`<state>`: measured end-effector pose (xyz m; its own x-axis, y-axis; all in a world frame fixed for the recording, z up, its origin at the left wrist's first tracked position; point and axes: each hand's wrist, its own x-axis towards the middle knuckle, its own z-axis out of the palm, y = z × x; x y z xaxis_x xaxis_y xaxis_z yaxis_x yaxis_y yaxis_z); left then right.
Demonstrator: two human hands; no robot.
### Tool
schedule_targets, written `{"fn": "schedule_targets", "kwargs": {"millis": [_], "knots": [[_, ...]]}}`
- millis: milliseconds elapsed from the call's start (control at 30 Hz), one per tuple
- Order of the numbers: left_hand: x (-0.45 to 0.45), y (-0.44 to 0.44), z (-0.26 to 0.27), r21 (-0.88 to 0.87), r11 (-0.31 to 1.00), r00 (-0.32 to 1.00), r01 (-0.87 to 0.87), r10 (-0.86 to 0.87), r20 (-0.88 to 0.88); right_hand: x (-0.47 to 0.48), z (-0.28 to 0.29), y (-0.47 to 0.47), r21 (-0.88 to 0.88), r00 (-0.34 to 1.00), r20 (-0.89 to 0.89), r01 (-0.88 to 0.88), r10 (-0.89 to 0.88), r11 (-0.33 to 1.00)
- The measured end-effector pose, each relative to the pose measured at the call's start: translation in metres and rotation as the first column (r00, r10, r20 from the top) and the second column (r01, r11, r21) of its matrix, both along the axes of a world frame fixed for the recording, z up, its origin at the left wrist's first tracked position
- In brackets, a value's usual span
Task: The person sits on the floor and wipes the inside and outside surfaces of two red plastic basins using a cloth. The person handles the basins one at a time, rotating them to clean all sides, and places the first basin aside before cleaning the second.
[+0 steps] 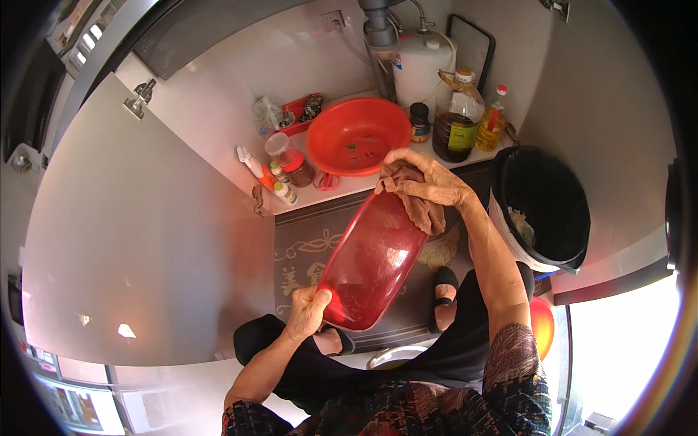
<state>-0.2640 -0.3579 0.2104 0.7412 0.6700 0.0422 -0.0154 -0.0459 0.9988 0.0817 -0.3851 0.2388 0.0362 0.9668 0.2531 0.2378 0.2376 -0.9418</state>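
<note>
My left hand (pixel 310 312) grips the near end of a dark red, glossy plastic basin (pixel 371 261), which is tilted in front of my knees. At its far end my right hand (pixel 433 177) presses a brown cloth (pixel 417 199) over the rim. Beyond the cloth, an orange-red round basin (pixel 357 128) stands on the cabinet floor (pixel 349 193) with small green and red scraps inside. Red-handled scissors (pixel 326 181) lie by the front edge of that floor, left of my right hand.
Jars (pixel 297 166), a spray bottle (pixel 255 166) and small bottles (pixel 283 192) stand left inside the cabinet. An oil jug (pixel 457 122), an oil bottle (pixel 492 120) and a white tank (pixel 421 65) are right. A black-lined bin (pixel 545 207) stands beside my right arm; an open door (pixel 147 245) spans the left.
</note>
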Motion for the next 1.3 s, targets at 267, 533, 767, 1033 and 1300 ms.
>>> {"fn": "schedule_targets", "kwargs": {"millis": [267,533,767,1033,1300], "knots": [[-0.010,0.004,-0.004,-0.153,0.960,0.940,0.234,-0.263,-0.215,-0.010,0.020,-0.013,0.130,0.921,0.378,0.046,-0.092,0.991],[0.040,-0.001,0.026,0.068,0.984,0.963,0.163,-0.144,-0.229,-0.123,0.044,-0.040,0.416,0.425,0.851,-0.183,-0.310,0.891],[0.042,-0.004,0.020,0.241,0.969,0.989,-0.053,0.085,-0.122,-0.116,0.031,-0.029,0.584,0.624,0.667,-0.100,-0.406,0.806],[0.030,-0.006,0.030,0.086,0.993,0.974,-0.083,0.099,-0.203,-0.027,-0.021,0.015,0.356,0.828,0.272,0.387,-0.490,0.851],[0.018,-0.002,0.013,0.122,0.980,0.974,-0.156,0.173,-0.147,0.017,-0.087,0.042,-0.173,0.857,-0.107,0.482,-0.503,0.859]]}}
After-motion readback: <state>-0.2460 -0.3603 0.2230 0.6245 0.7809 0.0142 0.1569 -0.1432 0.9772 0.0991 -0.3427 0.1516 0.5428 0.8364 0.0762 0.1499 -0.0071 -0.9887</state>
